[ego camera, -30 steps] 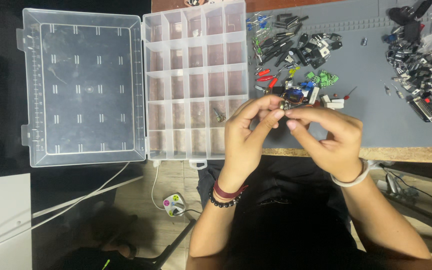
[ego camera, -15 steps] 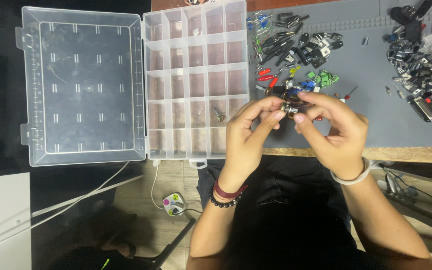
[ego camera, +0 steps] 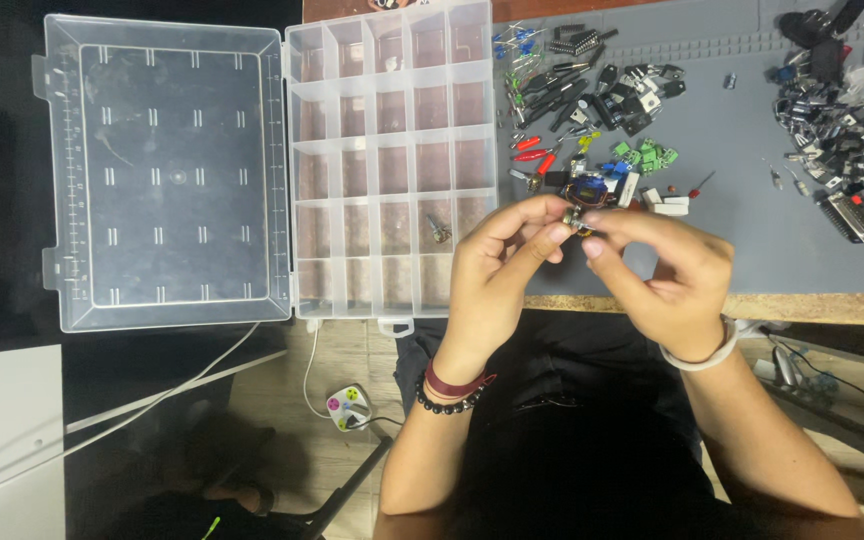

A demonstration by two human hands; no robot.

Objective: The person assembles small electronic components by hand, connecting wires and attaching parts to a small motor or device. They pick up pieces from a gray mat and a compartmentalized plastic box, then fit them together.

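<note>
The person is wearing dark clothing at lower centre of the frame. The left hand (ego camera: 497, 275) is wearing a maroon band and black beaded bracelet (ego camera: 444, 403). The right hand (ego camera: 677, 275) is wearing a white wristband (ego camera: 700, 355).

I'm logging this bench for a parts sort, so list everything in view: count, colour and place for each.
Organiser box: one, clear plastic, open, left of the mat; one small part in a lower compartment.
Lid: one, clear, lying flat far left.
Work mat: one, grey, on the table.
Loose components: many, black, red, green and blue, on the mat.
Component pile: many, mostly black, far right.
Cable: white, on the floor.
Small part: one, pinched between both hands.
Left hand: beaded wristbands.
Right hand: white wristband.
</note>
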